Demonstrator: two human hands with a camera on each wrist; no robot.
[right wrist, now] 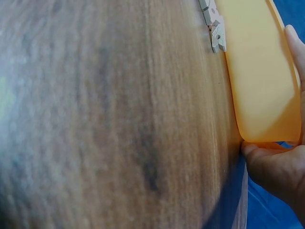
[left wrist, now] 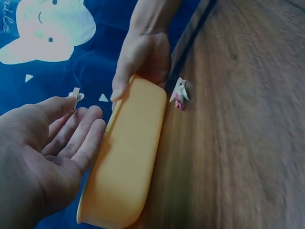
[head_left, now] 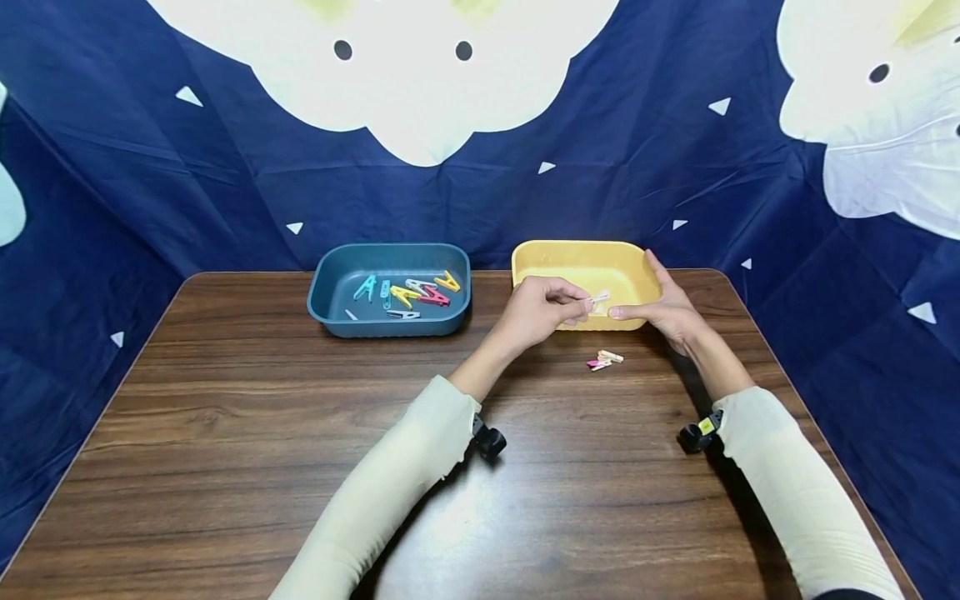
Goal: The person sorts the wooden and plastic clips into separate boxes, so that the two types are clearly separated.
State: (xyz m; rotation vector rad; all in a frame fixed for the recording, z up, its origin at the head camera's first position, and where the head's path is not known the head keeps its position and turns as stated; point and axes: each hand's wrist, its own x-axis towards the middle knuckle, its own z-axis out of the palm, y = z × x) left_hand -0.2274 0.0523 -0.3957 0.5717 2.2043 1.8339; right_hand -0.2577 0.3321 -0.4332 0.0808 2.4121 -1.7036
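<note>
My left hand (head_left: 536,312) pinches a small pale clothespin (head_left: 599,298) between thumb and fingertips, over the yellow bin (head_left: 566,260). In the left wrist view this clothespin (left wrist: 76,95) juts past the thumb tip, with a whitish piece beside it. My right hand (head_left: 673,315) grips the bin's right end, its thumb at the front rim and a finger reaching to the back corner. Small pale and pink clothespins (head_left: 603,360) lie on the table just in front of the bin. Part of the bin's inside is hidden behind my left hand.
A dark blue bin (head_left: 384,329) stands to the left, holding several larger plastic clothespins (head_left: 405,295) in teal, yellow, red and white. Both bins sit near the back edge of the brown wooden table (head_left: 225,400). Blue cloth (head_left: 247,192) hangs behind and at the sides.
</note>
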